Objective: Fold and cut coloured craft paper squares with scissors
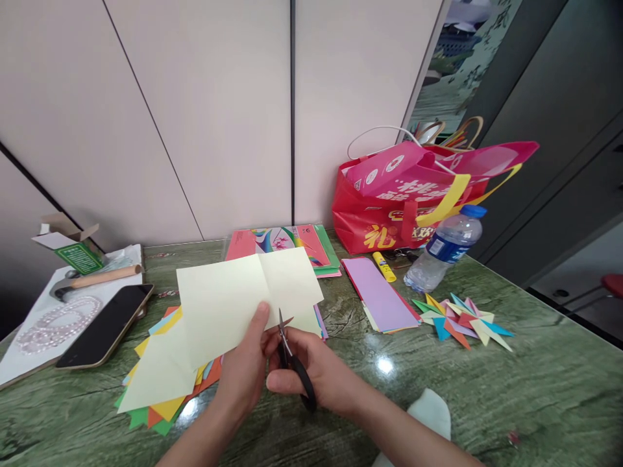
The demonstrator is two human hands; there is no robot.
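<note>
My left hand (246,366) pinches a pale yellow sheet of paper (221,305) near its lower middle, thumb on top. The sheet is held raised, with a crease running down it and a cut reaching in from its right edge. My right hand (324,370) grips black-handled scissors (302,376), their blades slightly apart beside the left fingers and pointing away from me. Beneath the sheet lies a fanned pile of coloured paper (165,410), partly covered. Whether the blades touch the sheet is hard to make out.
Strips of purple paper (382,292), a glue stick (384,266), a folded paper star (464,318) and a water bottle (445,250) sit to the right. Behind stand a red bag (370,224) and paper packs (241,243). A phone (107,327) and sickle (104,277) lie left.
</note>
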